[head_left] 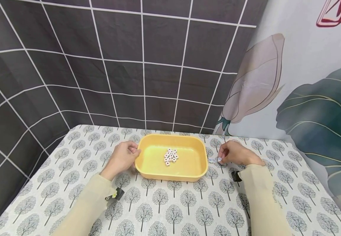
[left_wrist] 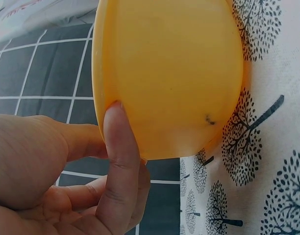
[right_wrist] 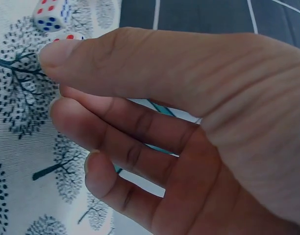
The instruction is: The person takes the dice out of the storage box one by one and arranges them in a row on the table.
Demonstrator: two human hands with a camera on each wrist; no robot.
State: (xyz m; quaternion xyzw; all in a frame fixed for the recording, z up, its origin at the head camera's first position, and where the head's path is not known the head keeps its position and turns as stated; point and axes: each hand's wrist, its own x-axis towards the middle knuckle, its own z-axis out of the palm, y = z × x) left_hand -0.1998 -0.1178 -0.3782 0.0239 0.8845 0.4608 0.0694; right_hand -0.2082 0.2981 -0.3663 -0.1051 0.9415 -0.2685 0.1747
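Note:
A yellow plastic basin (head_left: 170, 176) sits on the table with several white dice (head_left: 174, 160) clustered on its floor. My left hand (head_left: 122, 159) pinches the basin's left rim between thumb and fingers, also seen close up on the yellow wall (left_wrist: 174, 73) in the left wrist view. To the right of the basin, my right hand (head_left: 237, 153) pinches a die (head_left: 219, 159) at the end of a short row. Other dice (head_left: 211, 161) of that row lie between it and the basin. In the right wrist view the thumb partly covers the pinched die; a neighbouring die (right_wrist: 51, 15) shows red and blue dots.
A white cloth with a grey tree print (head_left: 158, 200) covers the table. Behind it hangs a dark curtain with a white grid (head_left: 120, 78), and at the right a light curtain with flower and leaf pictures (head_left: 259, 68). Each wrist carries a small black device (head_left: 118, 194).

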